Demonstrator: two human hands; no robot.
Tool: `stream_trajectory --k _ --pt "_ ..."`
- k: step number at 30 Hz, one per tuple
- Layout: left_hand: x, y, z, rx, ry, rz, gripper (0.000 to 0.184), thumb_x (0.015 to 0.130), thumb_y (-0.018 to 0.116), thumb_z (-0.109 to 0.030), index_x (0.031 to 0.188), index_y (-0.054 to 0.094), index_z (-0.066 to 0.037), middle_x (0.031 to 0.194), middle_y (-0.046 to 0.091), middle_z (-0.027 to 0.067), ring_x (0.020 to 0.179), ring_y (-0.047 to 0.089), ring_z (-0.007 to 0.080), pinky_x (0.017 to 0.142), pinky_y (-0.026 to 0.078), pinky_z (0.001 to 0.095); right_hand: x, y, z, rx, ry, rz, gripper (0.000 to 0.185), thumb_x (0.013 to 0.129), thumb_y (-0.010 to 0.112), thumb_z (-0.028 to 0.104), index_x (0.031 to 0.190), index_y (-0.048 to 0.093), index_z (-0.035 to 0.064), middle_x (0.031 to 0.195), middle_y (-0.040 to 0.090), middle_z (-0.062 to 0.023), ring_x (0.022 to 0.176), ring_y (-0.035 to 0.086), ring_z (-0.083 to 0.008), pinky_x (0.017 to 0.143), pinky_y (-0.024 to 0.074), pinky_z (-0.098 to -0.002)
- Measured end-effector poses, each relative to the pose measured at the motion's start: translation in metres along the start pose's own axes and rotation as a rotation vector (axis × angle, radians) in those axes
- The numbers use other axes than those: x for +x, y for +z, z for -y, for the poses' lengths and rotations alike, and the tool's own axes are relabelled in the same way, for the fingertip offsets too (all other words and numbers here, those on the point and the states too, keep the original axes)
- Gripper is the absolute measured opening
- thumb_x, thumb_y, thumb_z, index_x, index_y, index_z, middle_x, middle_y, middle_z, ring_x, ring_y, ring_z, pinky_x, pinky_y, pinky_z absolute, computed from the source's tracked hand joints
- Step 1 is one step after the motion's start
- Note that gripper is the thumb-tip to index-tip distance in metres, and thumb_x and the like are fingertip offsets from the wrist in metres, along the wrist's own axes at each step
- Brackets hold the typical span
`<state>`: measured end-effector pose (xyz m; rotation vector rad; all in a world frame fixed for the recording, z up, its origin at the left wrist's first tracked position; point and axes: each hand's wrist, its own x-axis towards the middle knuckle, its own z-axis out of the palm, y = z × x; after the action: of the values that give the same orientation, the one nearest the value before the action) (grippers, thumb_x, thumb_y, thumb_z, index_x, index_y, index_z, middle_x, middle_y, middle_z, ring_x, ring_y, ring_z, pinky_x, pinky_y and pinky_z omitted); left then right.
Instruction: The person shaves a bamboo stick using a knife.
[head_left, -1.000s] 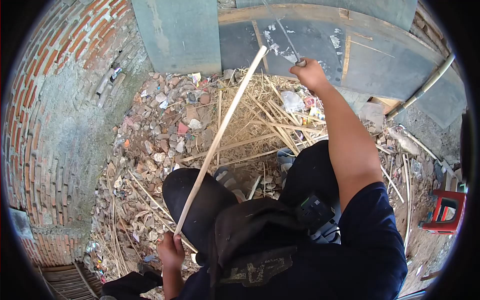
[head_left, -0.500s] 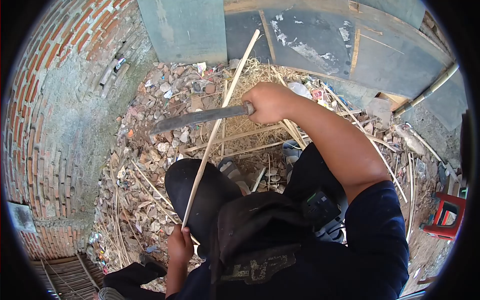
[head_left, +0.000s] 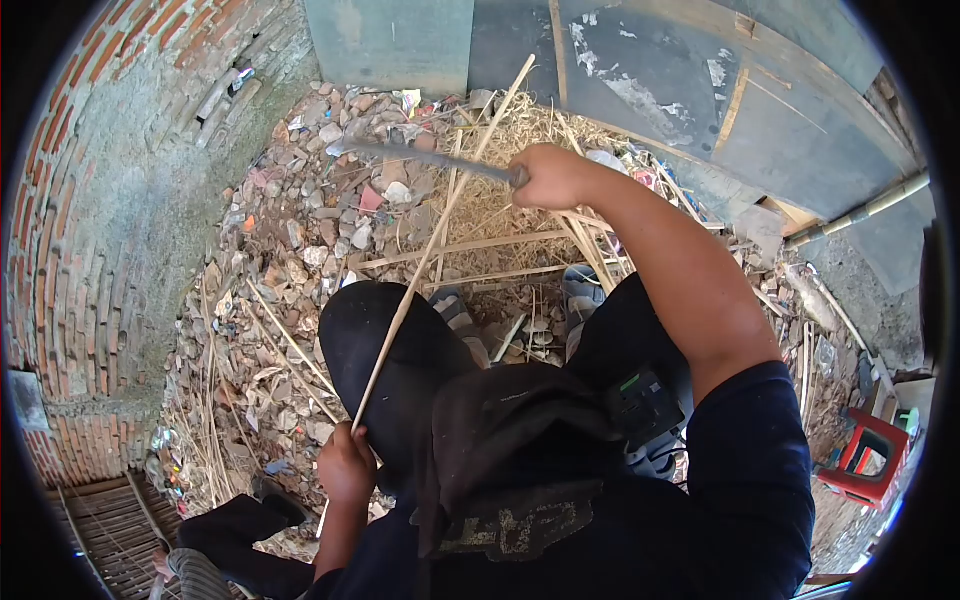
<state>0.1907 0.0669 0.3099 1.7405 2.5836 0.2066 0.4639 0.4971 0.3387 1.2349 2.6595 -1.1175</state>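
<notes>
My right hand (head_left: pixel 550 177) is closed around the handle of a machete (head_left: pixel 420 155), whose long grey blade points left and is partly blurred. The blade lies across the upper part of a long pale strip, apparently split bamboo (head_left: pixel 428 258). Low on the left, my left hand (head_left: pixel 346 462) grips the strip's near end beside my bent knee (head_left: pixel 375 335). From there the strip slants up and right past the knee towards the shavings. Whether the edge bites into the strip cannot be made out.
Thin pale shavings (head_left: pixel 530 130) heap in front of my feet, with more strips (head_left: pixel 470 245) lying over rubble (head_left: pixel 300 270). A brick wall (head_left: pixel 80 250) rises on the left, grey panels (head_left: pixel 650 70) stand ahead. A red stool (head_left: pixel 868 458) is at right; another person's leg (head_left: pixel 235 540) shows lower left.
My right hand and the machete have moved up and slightly right, farther along the strip. The blade is turned more edge-on. My left hand has shifted slightly left, still holding the strip.
</notes>
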Motion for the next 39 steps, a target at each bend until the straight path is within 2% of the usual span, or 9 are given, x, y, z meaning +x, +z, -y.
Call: stream_trajectory --k 4,8,11,17,22,29,30,33,39 --pt "0.0 -0.001 0.001 -0.029 0.012 -0.011 0.016 0.098 0.062 -0.018 0.096 0.057 -0.002 0.071 0.063 0.0236 0.063 0.062 0.0471 0.056 0.047 0.0561 -0.005 0.0 0.001 -0.009 -0.032 -0.106 0.029 0.079 0.065 0.023 0.094 0.072 -0.0018 0.081 0.069 -0.02 0.076 0.068 -0.0323 0.072 0.0529 -0.046" --pt "-0.002 -0.001 -0.002 -0.07 0.002 0.062 0.019 0.1 0.06 -0.02 0.098 0.056 -0.001 0.072 0.064 0.0245 0.064 0.063 0.0481 0.056 0.047 0.0563 -0.017 0.016 0.017 -0.33 -0.07 -0.094 0.025 0.075 0.071 0.024 0.088 0.07 0.0025 0.077 0.069 -0.0176 0.078 0.07 -0.0339 0.076 0.0545 -0.0465" --pt "0.0 0.001 -0.003 -0.14 -0.037 0.103 0.021 0.102 0.057 -0.022 0.097 0.056 -0.001 0.072 0.064 0.0255 0.065 0.063 0.0491 0.056 0.047 0.0566 -0.008 0.013 0.006 -0.028 -0.033 0.032 0.024 0.076 0.07 0.022 0.088 0.07 0.002 0.078 0.069 -0.0188 0.08 0.069 -0.0365 0.077 0.0544 -0.0481" --pt "0.005 -0.004 0.006 -0.214 0.015 0.126 0.024 0.104 0.053 -0.023 0.094 0.053 -0.001 0.068 0.061 0.0249 0.063 0.062 0.0494 0.055 0.046 0.0559 -0.012 0.015 0.022 -0.1 -0.093 -0.079 0.025 0.076 0.071 0.023 0.088 0.07 0.0009 0.079 0.069 -0.0197 0.081 0.069 -0.036 0.077 0.0546 -0.0465" --pt "0.004 -0.003 0.002 -0.219 -0.017 0.157 0.029 0.106 0.05 -0.025 0.088 0.05 -0.002 0.065 0.059 0.0235 0.062 0.06 0.0498 0.054 0.044 0.0555 -0.003 0.012 0.007 -0.035 -0.075 -0.039 0.017 0.078 0.069 0.019 0.083 0.068 0.003 0.069 0.067 -0.0131 0.067 0.068 -0.0274 0.066 0.0526 -0.0434" --pt "0.003 0.002 0.007 -0.208 -0.006 0.123 0.031 0.106 0.051 -0.029 0.09 0.052 -0.003 0.066 0.06 0.026 0.064 0.061 0.0511 0.056 0.045 0.0573 -0.021 0.021 0.034 -0.257 -0.139 -0.095 0.023 0.077 0.07 0.02 0.09 0.07 0.0013 0.08 0.07 -0.0176 0.084 0.072 -0.03 0.077 0.0556 -0.0435" --pt "0.003 0.002 0.005 -0.185 -0.021 0.131 0.031 0.106 0.051 -0.029 0.09 0.052 -0.003 0.066 0.06 0.0262 0.064 0.061 0.0512 0.056 0.045 0.0574 -0.017 0.02 0.029 -0.246 -0.162 -0.063 0.025 0.078 0.07 0.02 0.092 0.07 0.0002 0.077 0.07 -0.0159 0.082 0.073 -0.0277 0.077 0.0566 -0.0427" --pt "0.002 0.003 0.0 -0.189 -0.044 0.114 0.03 0.106 0.051 -0.027 0.089 0.052 -0.002 0.065 0.06 0.0261 0.063 0.061 0.0512 0.055 0.044 0.0575 -0.001 0.002 0.008 0.015 0.061 0.023 0.026 0.078 0.07 0.02 0.092 0.07 -0.0009 0.076 0.071 -0.0148 0.08 0.073 -0.0254 0.075 0.0571 -0.0418" --pt "0.002 -0.002 0.004 -0.181 -0.006 0.129 0.028 0.105 0.051 -0.025 0.089 0.052 -0.002 0.068 0.061 0.0263 0.064 0.061 0.0506 0.056 0.045 0.0568 -0.012 0.011 0.016 -0.156 -0.065 -0.086 0.027 0.078 0.069 0.021 0.094 0.072 -0.0005 0.079 0.071 -0.0182 0.075 0.07 -0.0302 0.074 0.0559 -0.0444"
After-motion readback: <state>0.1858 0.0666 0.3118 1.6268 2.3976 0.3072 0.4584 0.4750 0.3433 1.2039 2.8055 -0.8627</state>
